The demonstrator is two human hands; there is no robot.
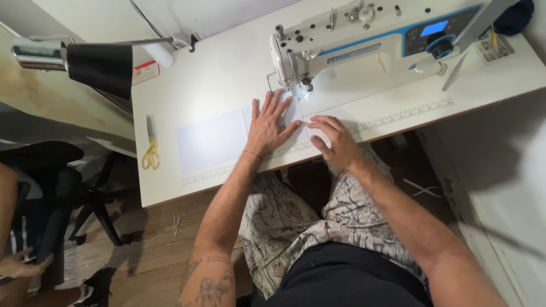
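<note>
A white piece of fabric (213,141) lies flat on the white sewing table (199,79), reaching under the needle of the white and blue sewing machine (364,37). My left hand (270,124) presses flat on the fabric just in front of the needle, fingers spread. My right hand (335,139) rests beside it near the table's front edge, fingers curled onto the fabric's right end. Neither hand grips anything.
Gold-handled scissors (151,145) lie at the table's left. A black desk lamp (96,65) hangs over the left corner. A ruler strip (398,116) runs along the front edge. A black office chair (51,187) and another person's hand (20,264) are at left.
</note>
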